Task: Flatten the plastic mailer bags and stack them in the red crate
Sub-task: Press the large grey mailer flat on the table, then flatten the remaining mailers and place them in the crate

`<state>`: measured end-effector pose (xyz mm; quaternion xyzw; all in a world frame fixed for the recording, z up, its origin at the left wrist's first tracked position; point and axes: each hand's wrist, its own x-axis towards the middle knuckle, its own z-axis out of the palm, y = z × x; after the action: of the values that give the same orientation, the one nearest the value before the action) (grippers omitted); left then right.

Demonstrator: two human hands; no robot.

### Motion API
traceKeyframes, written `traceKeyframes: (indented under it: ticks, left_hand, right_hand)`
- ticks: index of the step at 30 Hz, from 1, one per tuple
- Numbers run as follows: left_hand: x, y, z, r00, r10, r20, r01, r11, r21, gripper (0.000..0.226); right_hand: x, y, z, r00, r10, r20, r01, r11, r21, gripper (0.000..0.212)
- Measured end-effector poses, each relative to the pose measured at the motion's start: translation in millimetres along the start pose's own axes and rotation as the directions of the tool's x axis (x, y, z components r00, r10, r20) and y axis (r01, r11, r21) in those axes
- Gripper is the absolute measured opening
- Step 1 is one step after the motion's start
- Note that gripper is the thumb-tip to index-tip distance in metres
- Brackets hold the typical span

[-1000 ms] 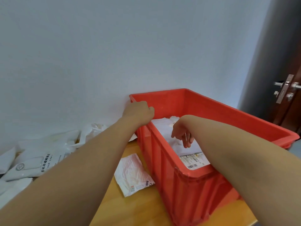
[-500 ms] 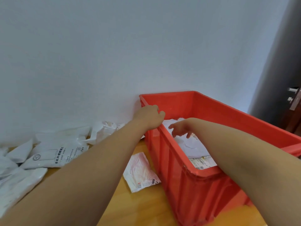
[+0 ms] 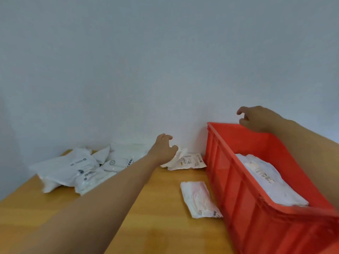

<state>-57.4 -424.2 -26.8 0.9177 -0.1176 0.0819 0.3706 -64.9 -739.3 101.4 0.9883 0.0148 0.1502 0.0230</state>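
I see my left hand (image 3: 162, 150) stretched over the wooden surface (image 3: 156, 222), its grip apart with loosely curled fingers at the edge of a white plastic mailer bag with a printed label (image 3: 187, 161) by the wall. My right hand (image 3: 256, 119) hovers above the far rim of the red plastic crate (image 3: 244, 204), grip loose and holding nothing. Flattened white bags (image 3: 266, 180) lie stacked inside the crate. A crumpled pinkish mailer (image 3: 199, 198) lies just beside the crate; a heap of white mailers (image 3: 78, 168) sits far left.
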Motion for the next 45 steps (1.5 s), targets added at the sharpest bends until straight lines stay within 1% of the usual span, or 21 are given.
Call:
traceKeyframes:
  ticks: [3,6,10,13,17,20,22,24,27,30,32,34,36,37,39,40,41,43,45]
  left_hand:
    - [-11,-32,-19,0.996,-0.086,-0.032,0.086,0.996,-0.013,0.054]
    - [-24,-63,-27,0.992,-0.121,-0.042,0.123,0.991,0.048,0.055]
    - [-44,-104,-40,0.981,-0.175,-0.083,0.181,0.98,0.077,0.054]
    - [-63,-135,-50,0.967,-0.219,-0.128,0.229,0.971,0.064,0.053]
    - [-104,-181,-52,0.913,-0.314,-0.259,0.329,0.944,0.016,0.047]
    - [-132,-214,-48,0.864,-0.368,-0.343,0.391,0.92,-0.003,0.049]
    - [-143,-231,-48,0.838,-0.415,-0.353,0.427,0.903,-0.047,0.053]
    - [-148,-243,-47,0.836,-0.44,-0.328,0.446,0.893,-0.061,0.058]
    - [-153,-265,-47,0.814,-0.504,-0.29,0.491,0.863,-0.121,0.058]
    - [-154,-278,-48,0.791,-0.528,-0.309,0.489,0.849,-0.199,0.058]
    - [-155,-281,-50,0.781,-0.527,-0.335,0.473,0.849,-0.235,0.056]
    - [-155,-282,-49,0.763,-0.541,-0.354,0.476,0.841,-0.258,0.051]
    - [-155,-278,-48,0.761,-0.539,-0.36,0.486,0.842,-0.234,0.049]
    - [-156,-277,-47,0.766,-0.531,-0.362,0.486,0.847,-0.213,0.049]
    - [-158,-276,-45,0.779,-0.509,-0.366,0.471,0.861,-0.193,0.047]
    - [-160,-275,-46,0.787,-0.5,-0.362,0.463,0.866,-0.189,0.045]
    - [-162,-275,-47,0.799,-0.488,-0.352,0.452,0.873,-0.186,0.043]
    - [-164,-275,-47,0.822,-0.461,-0.334,0.422,0.888,-0.184,0.036]
    - [-165,-273,-49,0.827,-0.464,-0.318,0.421,0.885,-0.198,0.032]
  right_hand:
    - [2,-48,-24,0.996,-0.082,-0.045,0.084,0.994,0.065,0.04]
    - [2,-102,-27,0.985,-0.161,-0.065,0.169,0.977,0.133,0.039]
    - [-4,-177,1,0.968,-0.249,-0.038,0.25,0.929,0.272,0.037]
    - [-12,-225,41,0.956,-0.294,0.013,0.267,0.885,0.382,0.037]
    - [-35,-276,111,0.948,-0.3,0.111,0.184,0.797,0.576,0.037]
    - [-54,-300,164,0.931,-0.304,0.203,0.123,0.784,0.609,0.042]
    - [-64,-311,188,0.925,-0.28,0.256,0.067,0.784,0.617,0.045]
    - [-72,-320,202,0.918,-0.257,0.303,0.008,0.774,0.633,0.049]
    - [-80,-343,220,0.898,-0.273,0.345,-0.008,0.773,0.634,0.052]
    - [-84,-361,232,0.88,-0.282,0.381,-0.038,0.759,0.65,0.054]
    - [-84,-373,236,0.875,-0.277,0.397,-0.078,0.728,0.681,0.057]
    - [-84,-386,238,0.871,-0.25,0.423,-0.159,0.671,0.724,0.061]
    - [-82,-402,240,0.855,-0.194,0.481,-0.305,0.563,0.768,0.062]
    - [-81,-412,240,0.831,-0.169,0.53,-0.401,0.478,0.782,0.061]
    - [-78,-431,241,0.762,-0.16,0.628,-0.579,0.266,0.771,0.055]
    - [-77,-440,242,0.735,-0.17,0.657,-0.633,0.175,0.754,0.051]
    - [-75,-449,242,0.722,-0.171,0.67,-0.659,0.122,0.742,0.047]
    - [-73,-465,242,0.713,-0.148,0.685,-0.681,0.089,0.727,0.047]
    - [-72,-475,241,0.703,-0.12,0.701,-0.701,0.054,0.711,0.049]
